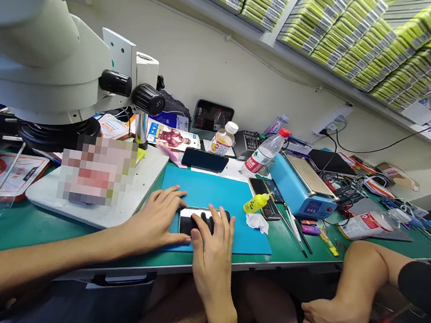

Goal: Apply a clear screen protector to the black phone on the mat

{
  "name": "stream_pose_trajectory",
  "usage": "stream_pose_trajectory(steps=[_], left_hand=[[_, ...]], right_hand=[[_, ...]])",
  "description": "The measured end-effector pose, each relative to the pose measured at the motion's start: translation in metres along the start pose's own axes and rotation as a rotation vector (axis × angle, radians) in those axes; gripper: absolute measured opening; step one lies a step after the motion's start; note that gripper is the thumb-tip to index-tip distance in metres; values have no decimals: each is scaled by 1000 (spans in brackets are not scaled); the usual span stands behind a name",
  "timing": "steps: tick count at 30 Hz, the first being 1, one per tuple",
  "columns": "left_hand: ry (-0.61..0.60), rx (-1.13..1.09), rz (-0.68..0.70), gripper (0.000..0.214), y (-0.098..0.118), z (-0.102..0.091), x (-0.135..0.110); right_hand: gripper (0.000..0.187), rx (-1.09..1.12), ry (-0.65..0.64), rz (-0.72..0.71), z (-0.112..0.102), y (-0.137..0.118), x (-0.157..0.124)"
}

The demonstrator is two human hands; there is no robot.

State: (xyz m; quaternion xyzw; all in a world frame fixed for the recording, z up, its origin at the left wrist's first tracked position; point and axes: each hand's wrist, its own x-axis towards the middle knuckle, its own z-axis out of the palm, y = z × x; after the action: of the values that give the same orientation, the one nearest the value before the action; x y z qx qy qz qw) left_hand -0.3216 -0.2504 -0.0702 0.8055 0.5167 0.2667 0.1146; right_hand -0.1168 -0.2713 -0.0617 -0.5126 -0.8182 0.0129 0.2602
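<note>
A smartphone [186, 226] with a glossy dark screen and bright reflections lies flat on a blue mat [217, 186]. My left hand [157, 220] rests on the mat at the phone's left end, fingers stretched out and thumb by its near left corner. Over the phone's right part lies my right hand [213, 248], its fingers extended across the screen and hiding much of it. Neither hand is closed around anything. Just right of the phone are a crumpled white tissue [257, 223] and a small yellow bottle [256, 203].
A microscope [53, 48] stands at left on a white base [129, 191]. Behind the mat are a dark phone [204, 160] and a red-capped bottle [264, 153]. A blue machine [301, 186], tweezers [291, 222] and a co-worker's arm [358, 293] are at right.
</note>
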Motion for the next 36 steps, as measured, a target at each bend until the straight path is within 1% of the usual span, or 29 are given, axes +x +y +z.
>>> stream_pose_trajectory(steps=[4,6,8,12,14,16,21,23,25,27,29,31,33,36], left_hand=[[-15,-20,-27,64,0,0,0],[-19,-18,-32,63,0,0,1],[-11,-11,-30,62,0,0,1],[15,-6,-21,62,2,-1,1],[14,-10,-22,63,2,-2,2],[8,-19,-27,62,2,-2,2],[-29,-33,-42,56,2,-3,2],[-30,-32,-42,58,2,-3,2],[-14,-28,-45,56,3,-3,3],[4,-27,-50,55,4,-3,3],[12,-34,-56,59,4,-3,3],[11,-44,-59,63,4,-4,4],[9,-48,-57,60,5,-5,4],[-3,-46,-49,55,4,-5,3]], right_hand=[[41,-9,-34,51,-4,-3,16],[42,-16,-41,53,-6,-5,15],[44,-31,-45,28,-8,-6,4],[54,-72,-28,-64,-13,-4,-36],[56,-94,-7,-80,-13,-4,-46],[54,-112,6,-64,-11,-4,-43],[51,-142,-13,34,0,-10,-1],[50,-141,-6,67,2,-11,8],[51,-134,-4,72,2,-12,4],[54,-130,-6,51,0,-12,-12],[57,-134,-1,28,-3,-12,-30],[58,-139,14,21,-4,-10,-42],[56,-138,28,28,-3,-9,-40],[51,-121,47,65,2,-9,-17]])
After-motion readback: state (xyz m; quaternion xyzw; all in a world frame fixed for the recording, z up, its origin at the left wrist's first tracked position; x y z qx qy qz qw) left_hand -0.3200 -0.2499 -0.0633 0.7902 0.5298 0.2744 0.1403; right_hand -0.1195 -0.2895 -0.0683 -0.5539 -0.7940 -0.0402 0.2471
